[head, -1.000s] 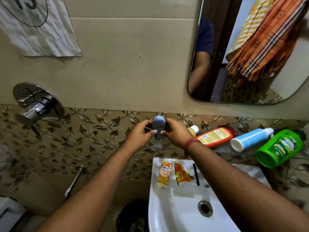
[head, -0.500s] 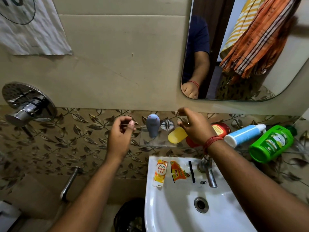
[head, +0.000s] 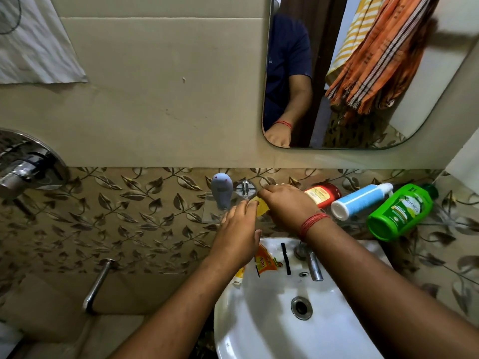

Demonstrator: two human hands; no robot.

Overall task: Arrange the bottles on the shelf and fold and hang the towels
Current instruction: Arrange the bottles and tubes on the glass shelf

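On the glass shelf [head: 207, 211] a grey-blue bottle [head: 221, 191] stands upright. A small yellow bottle [head: 260, 207] is above the shelf; my right hand [head: 287, 206] grips it from above. My left hand [head: 239, 234] touches its near end with fingers fairly straight. To the right a red bottle [head: 324, 194], a blue bottle with a white cap [head: 360, 200] and a green bottle [head: 400, 212] lie on their sides. Orange striped and yellow striped towels [head: 375, 53] show in the mirror, hanging bunched.
A white sink [head: 259, 320] lies below, with a tap [head: 313, 263], a small yellow tube, an orange sachet [head: 265, 263] and a black strip on its rim. A chrome shower valve [head: 23, 167] sits on the left wall. A pipe [head: 98, 283] juts out lower left.
My left hand has let go of the grey-blue bottle, now standing on the shelf, and moved right to the yellow bottle. My right hand closed down over the yellow bottle.
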